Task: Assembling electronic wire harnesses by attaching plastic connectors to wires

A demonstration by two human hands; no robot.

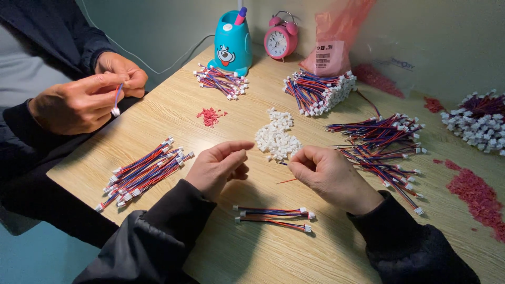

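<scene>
Beside white connectors [275, 138], right hand [330, 178] pinches thin red wire [286, 181]

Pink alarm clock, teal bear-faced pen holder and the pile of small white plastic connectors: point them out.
Pink alarm clock [276, 43], head view, dial.
Teal bear-faced pen holder [232, 44], head view, front.
Pile of small white plastic connectors [275, 138], head view, middle.

Bare wooden surface [173, 126] lies open at centre-left — white plastic connector pile [276, 138] and tangled red-blue wire bundle [381, 150] block the right.
</scene>
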